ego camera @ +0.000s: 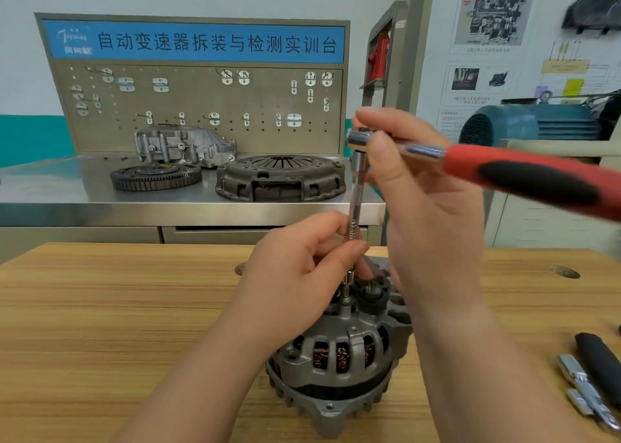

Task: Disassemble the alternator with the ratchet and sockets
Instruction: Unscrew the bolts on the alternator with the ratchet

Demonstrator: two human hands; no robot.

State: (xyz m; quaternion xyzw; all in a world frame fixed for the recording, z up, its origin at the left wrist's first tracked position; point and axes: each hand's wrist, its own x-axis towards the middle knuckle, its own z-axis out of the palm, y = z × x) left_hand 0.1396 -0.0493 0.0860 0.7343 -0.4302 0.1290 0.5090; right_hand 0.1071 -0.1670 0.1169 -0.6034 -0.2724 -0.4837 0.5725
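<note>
Our alternator (339, 358) stands on the wooden tabletop (100, 308). Our left hand (299, 278) pinches the lower part of the extension bar (355, 204) between thumb and fingers, and the bar's small socket (347, 279) sits on the alternator's top. Our right hand (423, 193) grips the red-and-black ratchet (521, 173) just behind its head, fingers curled round it.

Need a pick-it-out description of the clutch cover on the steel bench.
Find the pegboard with the blue banner; a steel bench runs below it. Of the three parts on it, the clutch cover is the rightmost. It is a dark, domed disc with radial slots, unlike the flat toothed ring to its left and the pale cast housing behind that.
</note>
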